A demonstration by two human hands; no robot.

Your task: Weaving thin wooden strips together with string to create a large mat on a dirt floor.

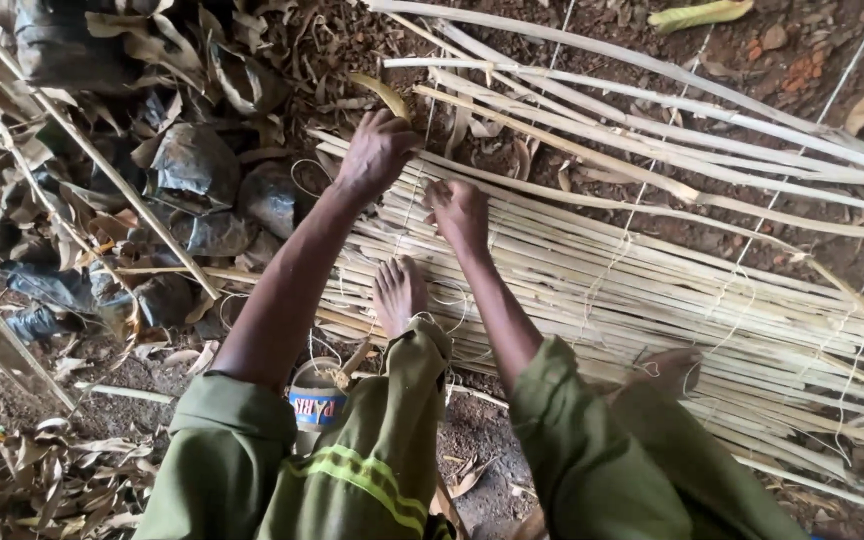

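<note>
The left hand [377, 150] presses down with bent fingers on the mat of pale sticks [602, 290], and the right hand [459, 212] pinches thin string [430, 120] beside it.

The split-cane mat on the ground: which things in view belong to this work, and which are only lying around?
In use: left hand; right hand; cane mat; thin binding string; loose cane strips.

Lying about: dry leaves; dark plastic scraps; small blue-banded tub.
</note>
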